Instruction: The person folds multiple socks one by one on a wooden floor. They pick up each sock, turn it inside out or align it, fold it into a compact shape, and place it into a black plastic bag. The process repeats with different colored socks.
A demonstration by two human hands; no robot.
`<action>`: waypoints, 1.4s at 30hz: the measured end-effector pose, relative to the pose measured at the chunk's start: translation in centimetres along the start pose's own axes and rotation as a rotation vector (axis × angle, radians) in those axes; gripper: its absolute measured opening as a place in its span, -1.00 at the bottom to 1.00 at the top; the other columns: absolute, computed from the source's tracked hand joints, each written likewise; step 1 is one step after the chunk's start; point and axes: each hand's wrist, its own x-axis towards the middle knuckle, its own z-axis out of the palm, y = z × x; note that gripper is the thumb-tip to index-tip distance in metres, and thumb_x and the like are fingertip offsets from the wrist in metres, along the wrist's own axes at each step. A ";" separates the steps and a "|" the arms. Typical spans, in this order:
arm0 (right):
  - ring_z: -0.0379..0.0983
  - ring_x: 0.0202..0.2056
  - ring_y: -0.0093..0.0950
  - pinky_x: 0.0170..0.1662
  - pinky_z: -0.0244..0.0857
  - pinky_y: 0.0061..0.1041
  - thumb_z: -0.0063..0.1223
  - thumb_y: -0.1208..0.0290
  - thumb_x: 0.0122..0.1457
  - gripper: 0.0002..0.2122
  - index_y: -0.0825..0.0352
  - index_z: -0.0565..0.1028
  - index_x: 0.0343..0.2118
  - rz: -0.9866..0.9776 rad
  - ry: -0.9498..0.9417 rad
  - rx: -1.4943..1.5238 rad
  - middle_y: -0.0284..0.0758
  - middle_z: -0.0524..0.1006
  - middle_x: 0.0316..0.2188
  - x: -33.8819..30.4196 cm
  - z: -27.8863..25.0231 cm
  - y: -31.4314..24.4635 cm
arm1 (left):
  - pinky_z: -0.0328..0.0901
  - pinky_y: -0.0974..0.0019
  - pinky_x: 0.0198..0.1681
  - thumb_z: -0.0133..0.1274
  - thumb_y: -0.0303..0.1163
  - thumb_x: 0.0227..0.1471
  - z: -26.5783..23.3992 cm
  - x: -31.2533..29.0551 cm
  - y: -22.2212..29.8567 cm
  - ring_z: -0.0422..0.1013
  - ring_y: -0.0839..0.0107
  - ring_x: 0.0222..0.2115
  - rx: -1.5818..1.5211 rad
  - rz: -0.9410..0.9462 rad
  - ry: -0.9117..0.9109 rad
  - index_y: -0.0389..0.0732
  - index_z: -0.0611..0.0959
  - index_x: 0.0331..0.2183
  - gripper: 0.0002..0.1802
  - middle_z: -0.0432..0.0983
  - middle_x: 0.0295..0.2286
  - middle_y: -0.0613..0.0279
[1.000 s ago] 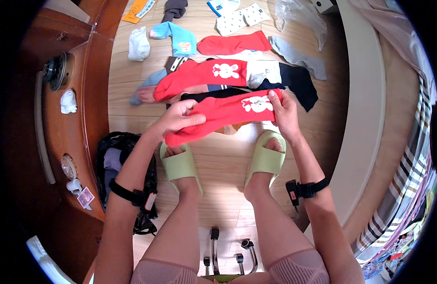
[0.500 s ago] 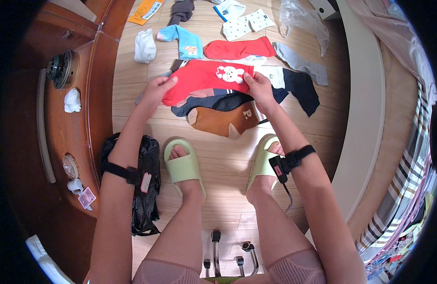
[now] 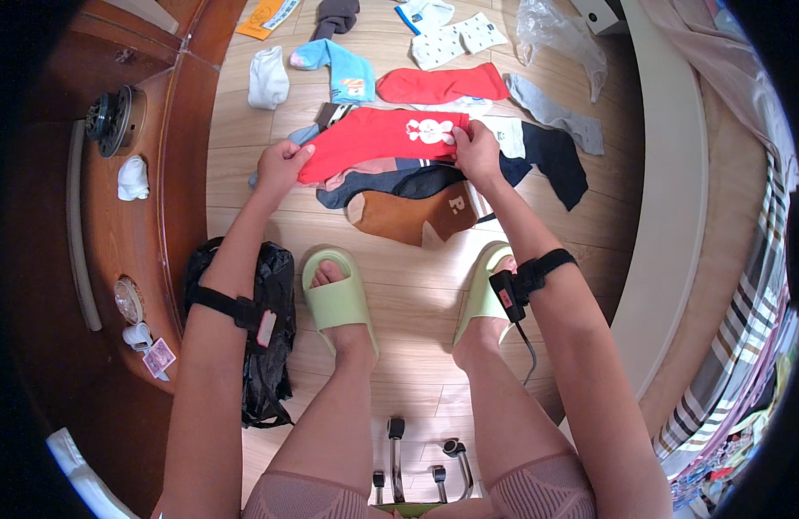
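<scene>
A red sock [image 3: 365,138] with a white rabbit figure is stretched between my two hands above the floor. My left hand [image 3: 281,169] pinches its toe end, and my right hand [image 3: 477,154] grips the cuff end beside the rabbit. Partly hidden beneath it lie a dark grey sock [image 3: 365,189] and a pink one. Closer to my feet is a brown sock [image 3: 408,216] with a light toe and heel. Another red sock [image 3: 442,84] lies flat just beyond the held one. To the right, a black sock [image 3: 555,169] and a grey sock [image 3: 555,112] rest on the floor.
Farther off lie a blue sock [image 3: 346,71], a balled white sock [image 3: 268,78], a dotted white pair [image 3: 458,41] and a clear plastic bag [image 3: 559,39]. A black bag [image 3: 269,346] sits by my left slipper [image 3: 339,290]. Wooden furniture borders the left, a bed the right.
Both hands still hold the red sock, and its toe end has dipped slightly. My left fingers have curled closer around that end. The whole view has shifted slightly.
</scene>
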 end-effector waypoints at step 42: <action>0.39 0.09 -0.19 0.23 0.25 -0.22 0.16 0.53 -0.03 -0.62 0.28 0.50 -0.07 -1.063 -0.590 -0.025 -0.18 0.50 -0.03 -17.8 -2.3 -6.2 | 0.36 0.07 0.06 0.01 -0.31 0.09 4.8 -9.7 12.2 0.47 0.05 -0.06 -1.108 -0.472 -0.857 -0.40 0.35 0.13 -0.39 0.46 -0.04 -0.24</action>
